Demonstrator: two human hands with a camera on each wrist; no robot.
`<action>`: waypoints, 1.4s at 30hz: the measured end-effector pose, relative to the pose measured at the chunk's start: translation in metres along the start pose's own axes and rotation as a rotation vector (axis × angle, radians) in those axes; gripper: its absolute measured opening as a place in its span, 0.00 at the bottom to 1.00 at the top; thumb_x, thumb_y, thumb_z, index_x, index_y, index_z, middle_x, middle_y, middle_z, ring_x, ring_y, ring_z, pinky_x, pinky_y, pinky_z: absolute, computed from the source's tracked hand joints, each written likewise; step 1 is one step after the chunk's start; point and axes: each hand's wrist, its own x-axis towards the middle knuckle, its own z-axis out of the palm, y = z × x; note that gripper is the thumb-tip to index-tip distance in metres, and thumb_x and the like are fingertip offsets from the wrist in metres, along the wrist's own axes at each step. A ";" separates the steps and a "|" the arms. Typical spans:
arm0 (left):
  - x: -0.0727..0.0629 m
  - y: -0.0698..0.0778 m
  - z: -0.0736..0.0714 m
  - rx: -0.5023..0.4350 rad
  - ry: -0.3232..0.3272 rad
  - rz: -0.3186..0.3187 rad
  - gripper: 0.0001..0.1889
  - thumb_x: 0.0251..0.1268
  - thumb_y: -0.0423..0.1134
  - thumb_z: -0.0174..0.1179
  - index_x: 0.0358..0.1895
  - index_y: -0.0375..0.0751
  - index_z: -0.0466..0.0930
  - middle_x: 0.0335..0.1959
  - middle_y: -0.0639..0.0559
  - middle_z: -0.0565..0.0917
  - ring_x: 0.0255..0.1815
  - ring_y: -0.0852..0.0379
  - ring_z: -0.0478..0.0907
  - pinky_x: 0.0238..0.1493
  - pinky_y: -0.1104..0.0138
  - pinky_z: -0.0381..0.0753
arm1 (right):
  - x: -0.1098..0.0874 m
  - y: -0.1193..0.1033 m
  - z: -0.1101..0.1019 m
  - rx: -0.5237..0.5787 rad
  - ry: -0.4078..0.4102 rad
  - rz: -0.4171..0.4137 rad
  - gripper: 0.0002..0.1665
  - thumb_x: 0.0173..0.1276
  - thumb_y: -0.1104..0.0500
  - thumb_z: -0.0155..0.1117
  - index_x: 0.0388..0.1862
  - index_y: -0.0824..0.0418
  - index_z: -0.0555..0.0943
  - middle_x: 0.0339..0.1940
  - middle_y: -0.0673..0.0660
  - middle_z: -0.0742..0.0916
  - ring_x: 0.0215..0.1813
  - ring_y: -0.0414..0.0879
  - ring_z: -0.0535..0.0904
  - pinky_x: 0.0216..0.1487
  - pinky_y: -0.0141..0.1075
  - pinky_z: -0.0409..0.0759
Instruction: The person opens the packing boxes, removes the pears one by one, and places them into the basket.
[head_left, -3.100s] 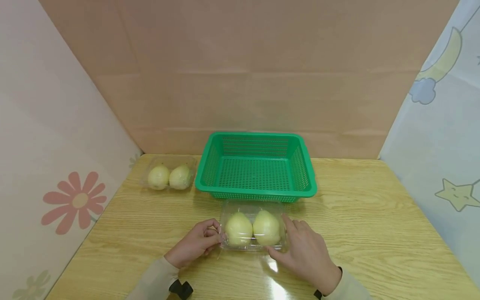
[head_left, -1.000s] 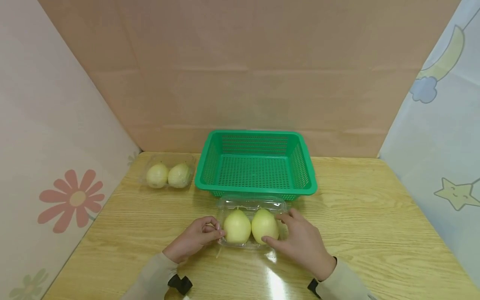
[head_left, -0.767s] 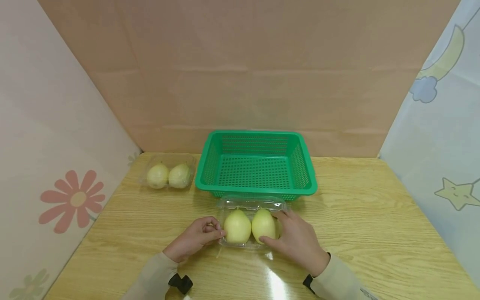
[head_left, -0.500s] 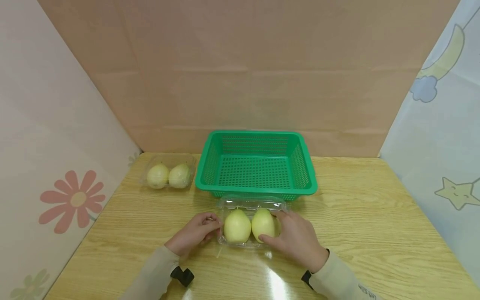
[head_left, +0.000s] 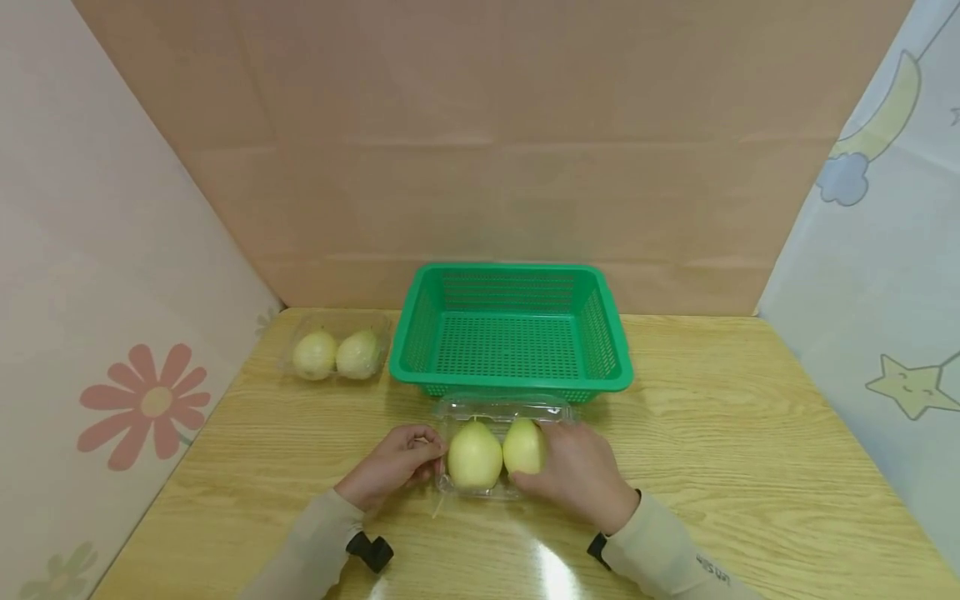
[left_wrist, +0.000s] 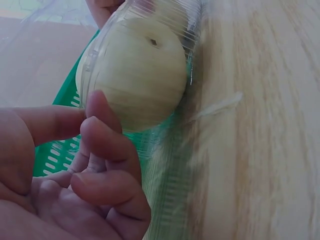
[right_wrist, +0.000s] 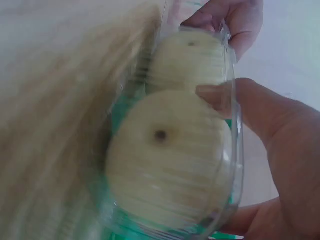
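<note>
In the head view, a clear plastic clamshell box (head_left: 491, 492) sits on the table in front of the basket, its lid (head_left: 506, 407) folded back. Two pale yellow pears lie side by side in it. My left hand (head_left: 395, 462) pinches the box's left rim between thumb and forefinger; the left wrist view shows them at the plastic beside the left pear (left_wrist: 142, 75). My right hand (head_left: 581, 471) grips the right pear (head_left: 522, 446), which the fingers partly cover. In the right wrist view the thumb reaches over the rim onto that pear (right_wrist: 165, 160).
Right behind the box stands a green perforated basket (head_left: 510, 385) with nothing in it. Another clear clamshell box (head_left: 347, 321) holding two pears is left of the basket. Printed panels (head_left: 847, 275) border the wooden table (head_left: 712, 467) on both sides.
The box's lid, over the pears at first, has been folded back. My right hand has moved left from the box's side onto the right pear. My left hand stays at the left rim.
</note>
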 end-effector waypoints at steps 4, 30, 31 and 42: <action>-0.001 0.001 0.001 -0.003 0.009 0.010 0.10 0.76 0.37 0.55 0.40 0.31 0.76 0.26 0.53 0.82 0.24 0.61 0.71 0.22 0.72 0.65 | -0.001 0.000 -0.002 0.078 -0.045 0.025 0.29 0.42 0.39 0.77 0.43 0.51 0.84 0.24 0.43 0.79 0.27 0.39 0.72 0.24 0.34 0.70; -0.003 0.004 0.004 -0.030 0.030 0.010 0.08 0.75 0.35 0.55 0.41 0.31 0.74 0.26 0.52 0.82 0.28 0.58 0.75 0.30 0.70 0.75 | -0.029 0.020 -0.063 0.301 -0.181 0.102 0.46 0.44 0.35 0.80 0.58 0.58 0.81 0.53 0.52 0.86 0.50 0.47 0.81 0.40 0.40 0.79; -0.003 0.004 0.004 -0.025 0.030 0.011 0.08 0.75 0.35 0.56 0.41 0.31 0.74 0.26 0.52 0.82 0.28 0.58 0.75 0.30 0.70 0.75 | -0.030 0.023 -0.065 0.298 -0.181 0.101 0.46 0.45 0.35 0.80 0.58 0.58 0.81 0.52 0.52 0.86 0.49 0.47 0.81 0.39 0.40 0.78; -0.002 0.003 0.004 -0.031 0.025 0.020 0.08 0.75 0.36 0.56 0.40 0.31 0.74 0.26 0.52 0.81 0.28 0.58 0.74 0.31 0.70 0.75 | -0.027 0.055 -0.100 0.221 -0.096 0.107 0.47 0.48 0.37 0.81 0.60 0.63 0.79 0.49 0.56 0.86 0.40 0.45 0.78 0.33 0.39 0.75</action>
